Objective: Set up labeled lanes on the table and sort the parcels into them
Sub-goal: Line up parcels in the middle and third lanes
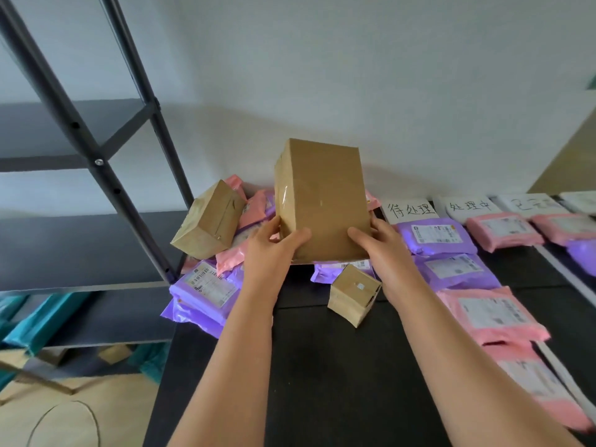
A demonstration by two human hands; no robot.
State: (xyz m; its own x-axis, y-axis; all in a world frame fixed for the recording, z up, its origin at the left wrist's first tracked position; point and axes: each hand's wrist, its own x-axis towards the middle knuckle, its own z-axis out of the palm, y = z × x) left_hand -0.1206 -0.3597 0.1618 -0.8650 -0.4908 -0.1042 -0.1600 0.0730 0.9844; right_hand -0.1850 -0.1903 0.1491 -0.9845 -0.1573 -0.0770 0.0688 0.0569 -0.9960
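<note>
A tall brown cardboard box (322, 198) is held up above the black table (322, 366). My left hand (274, 246) grips its lower left corner and my right hand (377, 243) grips its lower right corner, thumbs on the front face. Behind and below it lies a heap of pink and purple mailer bags (206, 285) with another brown box (209, 221) on top. A small brown box (354, 293) sits on the table under my right wrist. White lane labels (408, 209) with handwritten characters lie along the wall, with rows of mailers (483, 314) in front of them.
A dark metal shelf rack (96, 162) stands to the left of the table. Teal bags (38, 321) lie on its lower shelf. Cardboard (64, 414) covers the floor at the bottom left. A white wall runs behind the table.
</note>
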